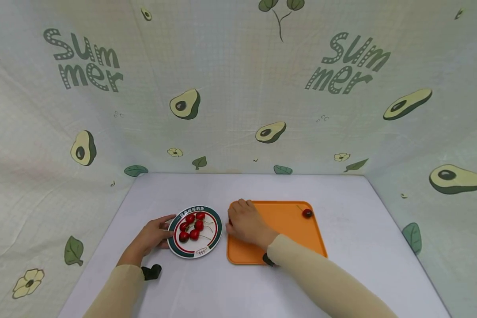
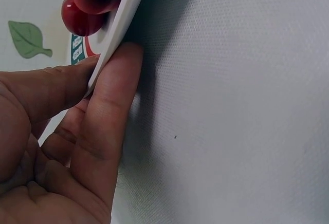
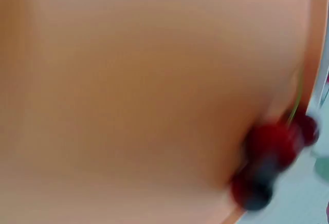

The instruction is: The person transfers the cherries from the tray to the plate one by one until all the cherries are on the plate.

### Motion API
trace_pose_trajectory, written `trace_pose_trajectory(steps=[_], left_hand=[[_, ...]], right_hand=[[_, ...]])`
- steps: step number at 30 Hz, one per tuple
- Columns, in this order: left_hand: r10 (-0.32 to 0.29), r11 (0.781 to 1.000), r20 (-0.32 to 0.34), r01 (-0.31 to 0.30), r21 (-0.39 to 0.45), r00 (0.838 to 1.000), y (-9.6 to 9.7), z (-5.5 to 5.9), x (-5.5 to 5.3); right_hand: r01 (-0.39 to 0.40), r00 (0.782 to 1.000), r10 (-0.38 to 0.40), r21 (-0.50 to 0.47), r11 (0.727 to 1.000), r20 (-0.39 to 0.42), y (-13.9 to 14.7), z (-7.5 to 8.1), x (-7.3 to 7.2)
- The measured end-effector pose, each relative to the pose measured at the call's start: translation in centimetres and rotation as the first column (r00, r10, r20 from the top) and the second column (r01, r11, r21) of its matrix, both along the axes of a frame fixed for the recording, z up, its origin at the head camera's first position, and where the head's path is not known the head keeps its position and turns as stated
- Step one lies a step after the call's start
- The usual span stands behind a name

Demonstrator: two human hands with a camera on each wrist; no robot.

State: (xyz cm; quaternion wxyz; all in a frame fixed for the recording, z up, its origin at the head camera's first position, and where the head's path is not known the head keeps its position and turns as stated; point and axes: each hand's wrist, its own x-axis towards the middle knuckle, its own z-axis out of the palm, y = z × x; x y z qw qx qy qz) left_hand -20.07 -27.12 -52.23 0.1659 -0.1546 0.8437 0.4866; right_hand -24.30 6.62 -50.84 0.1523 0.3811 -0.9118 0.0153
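Observation:
With thumb on top of the rim and fingers underneath, my left hand pinches the white plate with a green border and red ring. Several red cherries with stems lie on that plate. In the left wrist view, the plate's edge stands off the surface where the fingers go under it. My right hand is over the left end of an orange tray, its fingers curled round cherries. Those cherries show blurred beside the palm in the right wrist view; the fingertips are hidden.
One dark red cherry with a stem lies in the tray's far right corner. Tray and plate sit side by side on a white table. A cloth printed with avocados hangs behind and along both sides.

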Motion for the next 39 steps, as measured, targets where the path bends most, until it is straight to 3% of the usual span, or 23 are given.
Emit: trace_pose_trajectory(steps=[9, 18, 27, 39], left_hand=[[0.001, 1.000, -0.001, -0.001, -0.008, 1.000, 0.0, -0.1, -0.1], [0.006, 1.000, -0.003, -0.006, -0.013, 1.000, 0.1, -0.2, 0.0], [0.010, 1.000, 0.009, -0.010, -0.020, 1.000, 0.2, 0.2, 0.0], [0.012, 1.000, 0.013, -0.012, -0.002, 1.000, 0.1, 0.3, -0.1]], right_hand=[[0.127, 0.991, -0.128, -0.036, 0.991, -0.036, 8.6, -0.9, -2.3], [0.313, 0.950, -0.313, 0.001, 0.950, -0.022, 14.9, -0.9, -2.9], [0.418, 0.907, -0.420, 0.050, 0.907, 0.036, 18.4, -0.9, -3.0], [0.443, 0.872, -0.463, 0.150, 0.884, 0.157, 19.4, -1.0, -3.5]])
